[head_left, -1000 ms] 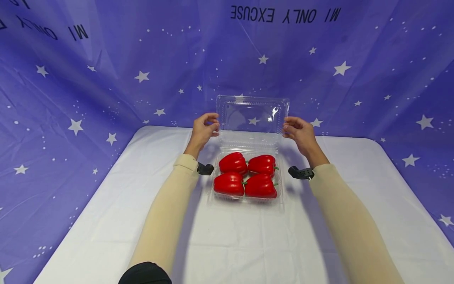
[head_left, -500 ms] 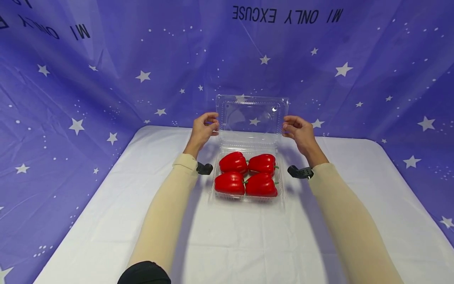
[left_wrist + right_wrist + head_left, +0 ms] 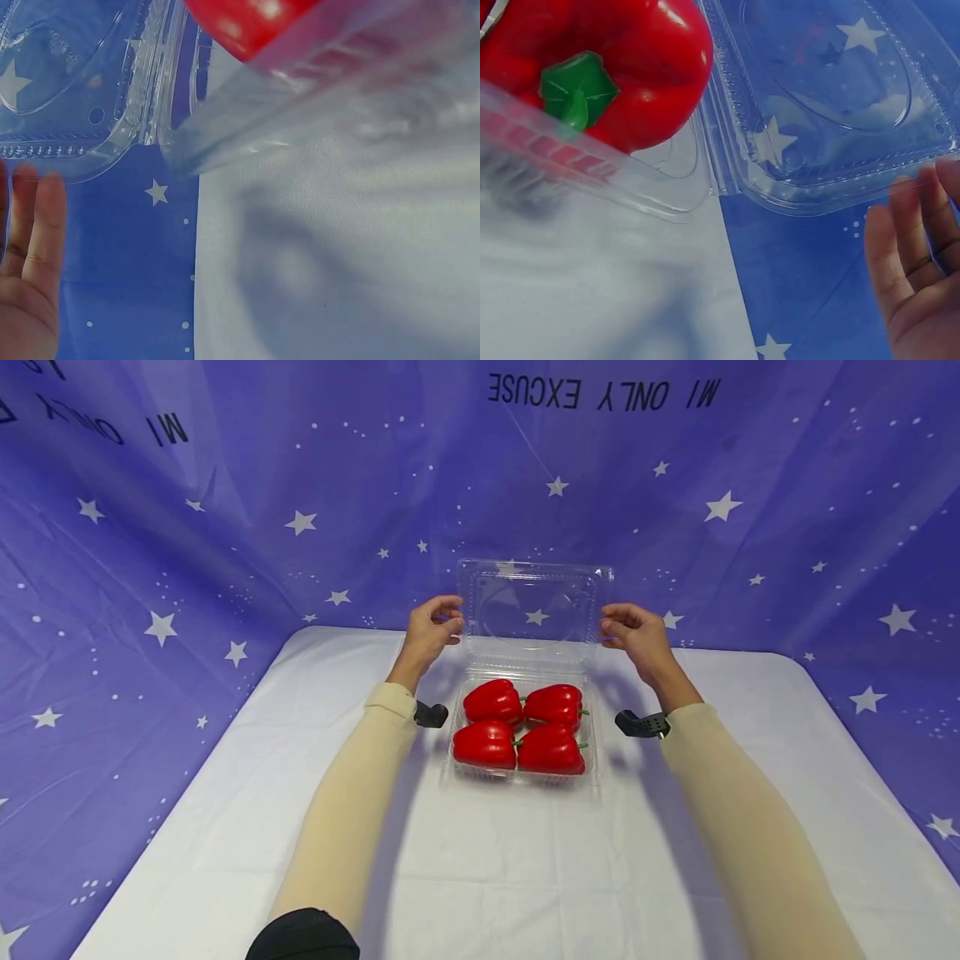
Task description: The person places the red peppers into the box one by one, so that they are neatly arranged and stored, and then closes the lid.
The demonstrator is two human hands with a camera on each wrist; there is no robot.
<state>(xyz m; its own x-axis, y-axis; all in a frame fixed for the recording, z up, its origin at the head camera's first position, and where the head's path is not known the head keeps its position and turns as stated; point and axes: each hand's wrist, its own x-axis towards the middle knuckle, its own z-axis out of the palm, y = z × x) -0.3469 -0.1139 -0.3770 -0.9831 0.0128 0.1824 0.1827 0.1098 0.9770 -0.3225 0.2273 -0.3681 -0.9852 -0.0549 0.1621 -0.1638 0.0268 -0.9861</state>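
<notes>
A clear plastic clamshell box sits on the table with several red bell peppers in its base. Its hinged lid stands raised at the back. At the lid's left edge, my left hand pinches the rim between thumb and fingers. My right hand does the same at the right edge. In the left wrist view, fingertips of the left hand meet the lid's rim; the thumb is out of sight. A pepper's green stem shows near the hinge in the right wrist view.
A white cloth covers the table. Behind it hangs a purple-blue curtain with white stars, close behind the raised lid. Black wrist straps sit at both cuffs. A dark rounded shape shows at the bottom edge.
The right hand and forearm have shifted very slightly to the right, with the lid's right edge. The left hand, peppers and box base stay nearly in place.
</notes>
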